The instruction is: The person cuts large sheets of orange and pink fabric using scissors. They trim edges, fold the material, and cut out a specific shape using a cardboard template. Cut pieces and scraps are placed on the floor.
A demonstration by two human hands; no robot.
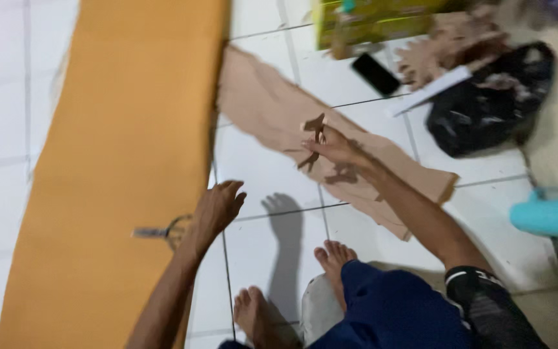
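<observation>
A long orange sheet [124, 161] lies on the white tiled floor [272, 258] at the left. My left hand [217, 210] hovers over its right edge with fingers spread, just right of a pair of scissors [159, 232] resting on the sheet; it does not seem to grip them. A torn brown paper sheet [272, 106] stretches diagonally across the tiles. My right hand [334, 147] rests on it and pinches a small dark brown scrap [316, 124] that sticks up above the fingers. The frame is blurred.
My bare feet [334, 255] rest on the tiles at the bottom centre. At the top stand a yellow-green box [369, 22], a black phone [376, 74], brown scraps [453, 42], a white strip [431, 90] and a black plastic bag [485, 106]. A teal bottle [550, 216] lies right.
</observation>
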